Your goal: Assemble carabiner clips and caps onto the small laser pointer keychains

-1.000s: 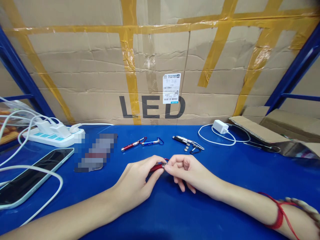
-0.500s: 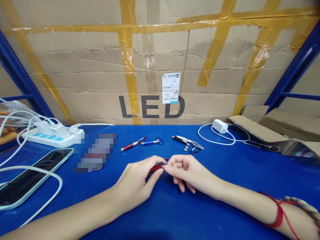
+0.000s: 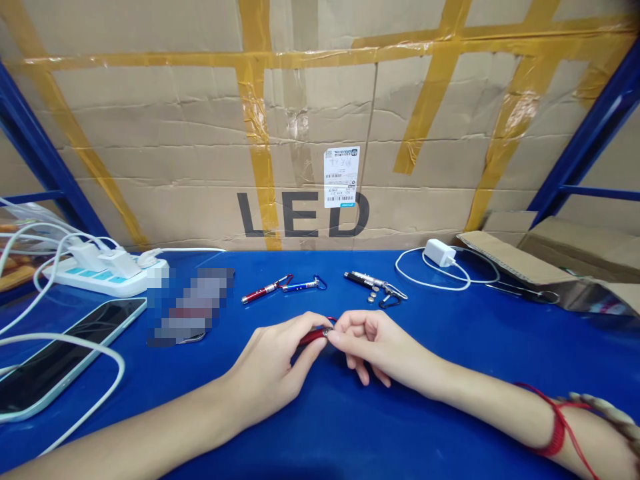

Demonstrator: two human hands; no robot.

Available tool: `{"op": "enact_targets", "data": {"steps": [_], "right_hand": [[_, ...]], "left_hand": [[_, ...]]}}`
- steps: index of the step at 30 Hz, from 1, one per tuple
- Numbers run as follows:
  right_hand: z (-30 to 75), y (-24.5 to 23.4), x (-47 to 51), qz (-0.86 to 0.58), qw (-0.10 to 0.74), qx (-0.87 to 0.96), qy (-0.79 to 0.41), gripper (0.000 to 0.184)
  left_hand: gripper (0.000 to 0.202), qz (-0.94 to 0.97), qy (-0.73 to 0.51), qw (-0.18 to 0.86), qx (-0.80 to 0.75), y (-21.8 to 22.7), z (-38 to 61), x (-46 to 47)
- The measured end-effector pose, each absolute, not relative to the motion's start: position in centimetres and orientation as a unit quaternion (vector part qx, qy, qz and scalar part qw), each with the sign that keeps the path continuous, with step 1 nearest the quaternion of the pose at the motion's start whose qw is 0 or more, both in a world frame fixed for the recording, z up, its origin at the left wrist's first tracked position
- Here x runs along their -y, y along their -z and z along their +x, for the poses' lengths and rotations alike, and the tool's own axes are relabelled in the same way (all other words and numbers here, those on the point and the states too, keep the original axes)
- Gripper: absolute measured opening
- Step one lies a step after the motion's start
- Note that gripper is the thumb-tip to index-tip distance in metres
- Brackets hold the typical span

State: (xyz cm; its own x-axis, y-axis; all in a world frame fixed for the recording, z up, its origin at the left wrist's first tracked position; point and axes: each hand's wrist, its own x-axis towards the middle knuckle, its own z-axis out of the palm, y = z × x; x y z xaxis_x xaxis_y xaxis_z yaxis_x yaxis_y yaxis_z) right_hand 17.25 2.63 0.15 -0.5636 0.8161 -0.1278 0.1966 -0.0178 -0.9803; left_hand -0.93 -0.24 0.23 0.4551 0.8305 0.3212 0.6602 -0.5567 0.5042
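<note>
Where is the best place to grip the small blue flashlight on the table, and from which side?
Grip the blue flashlight by the middle of its barrel, from above, fingers on its near and far sides. It lies flat, left to right; its right end is a thin clip, its left end nearly touches the red flashlight beside it.

bright, even | soft shadows | edges bowed (wide lens) | sharp

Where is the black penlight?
The black penlight lies right of centre in the head view, on the table beside the coin cells, behind the right hand.
</note>
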Motion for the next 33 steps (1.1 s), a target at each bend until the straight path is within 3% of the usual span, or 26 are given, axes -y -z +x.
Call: {"op": "enact_targets", "data": {"steps": [33], "right_hand": [[17.37, -0.1, -2.66, -0.385, 0.253, 0.657, -0.597, 0.033]], "left_hand": [[0.02, 0.843, -0.272, 0.159, -0.436, -0.36, -0.94, 0.25]]}}
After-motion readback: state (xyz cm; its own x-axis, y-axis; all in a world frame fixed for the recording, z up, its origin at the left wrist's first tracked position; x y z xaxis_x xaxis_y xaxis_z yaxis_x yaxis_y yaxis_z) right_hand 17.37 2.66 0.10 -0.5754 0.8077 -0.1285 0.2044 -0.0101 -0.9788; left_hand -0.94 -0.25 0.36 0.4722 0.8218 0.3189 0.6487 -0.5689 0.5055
